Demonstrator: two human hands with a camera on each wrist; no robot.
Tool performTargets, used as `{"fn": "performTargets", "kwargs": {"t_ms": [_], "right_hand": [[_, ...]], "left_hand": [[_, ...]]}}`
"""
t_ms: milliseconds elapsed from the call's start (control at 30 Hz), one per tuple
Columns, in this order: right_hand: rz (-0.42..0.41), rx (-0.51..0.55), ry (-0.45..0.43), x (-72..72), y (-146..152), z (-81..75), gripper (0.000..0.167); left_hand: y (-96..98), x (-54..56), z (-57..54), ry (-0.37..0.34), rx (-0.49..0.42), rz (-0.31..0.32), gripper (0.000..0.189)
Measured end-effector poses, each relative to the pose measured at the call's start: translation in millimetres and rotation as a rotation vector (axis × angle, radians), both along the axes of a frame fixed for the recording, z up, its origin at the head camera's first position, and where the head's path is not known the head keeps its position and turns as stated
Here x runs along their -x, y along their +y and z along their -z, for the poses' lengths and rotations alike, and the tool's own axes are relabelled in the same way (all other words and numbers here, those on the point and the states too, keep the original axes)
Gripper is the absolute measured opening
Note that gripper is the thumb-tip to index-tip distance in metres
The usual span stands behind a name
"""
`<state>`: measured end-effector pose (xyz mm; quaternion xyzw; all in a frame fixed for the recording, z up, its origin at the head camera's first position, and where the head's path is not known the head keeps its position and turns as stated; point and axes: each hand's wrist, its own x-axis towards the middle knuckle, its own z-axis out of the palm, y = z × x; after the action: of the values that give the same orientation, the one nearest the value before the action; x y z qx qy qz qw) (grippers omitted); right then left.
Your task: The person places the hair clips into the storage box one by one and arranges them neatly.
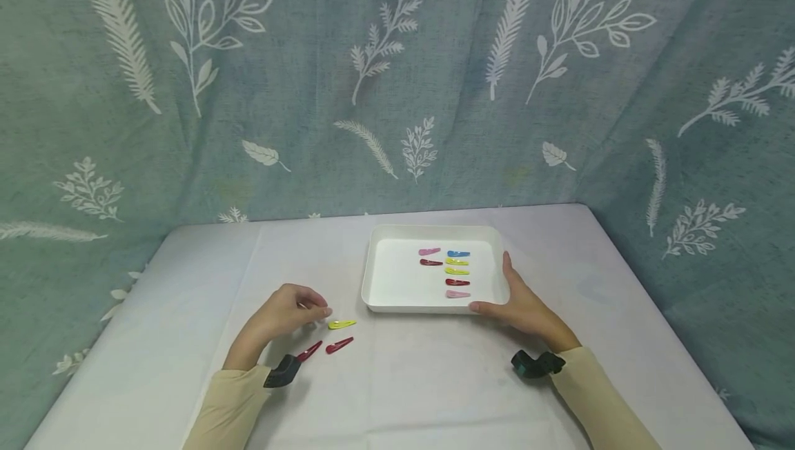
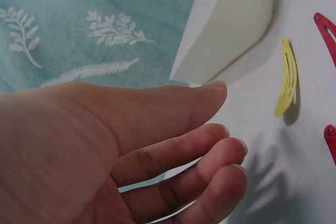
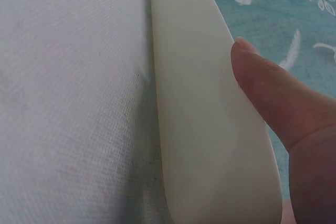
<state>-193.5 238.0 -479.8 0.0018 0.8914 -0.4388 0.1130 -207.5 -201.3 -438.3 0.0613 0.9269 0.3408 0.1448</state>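
My left hand hovers over the cloth left of the tray, fingers loosely bent and holding nothing. Just past its fingertips lies a yellow snap hair clip. Two red hair clips lie nearer my body, one partly hidden by the left wrist's black band. My right hand holds the white tray at its near right corner, thumb on the front rim and fingers along the right side. Inside the tray, hair clips lie in two columns: pink and red on the left; blue, yellow, red and pink on the right.
A white cloth covers the table. Behind it and at both sides hangs a blue-green curtain with white leaf prints. The tray's raised wall stands on the cloth. A black band is on the right wrist.
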Motion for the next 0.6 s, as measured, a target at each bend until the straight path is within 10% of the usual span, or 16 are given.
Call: {"fn": "performTargets", "kwargs": {"t_ms": [600], "right_hand": [[0.014,-0.005,-0.008,-0.1,-1.4,-0.7,0.141]], "left_hand": [[5.3,-3.1,3.1,-0.022,0.004,0.038,0.022]]}}
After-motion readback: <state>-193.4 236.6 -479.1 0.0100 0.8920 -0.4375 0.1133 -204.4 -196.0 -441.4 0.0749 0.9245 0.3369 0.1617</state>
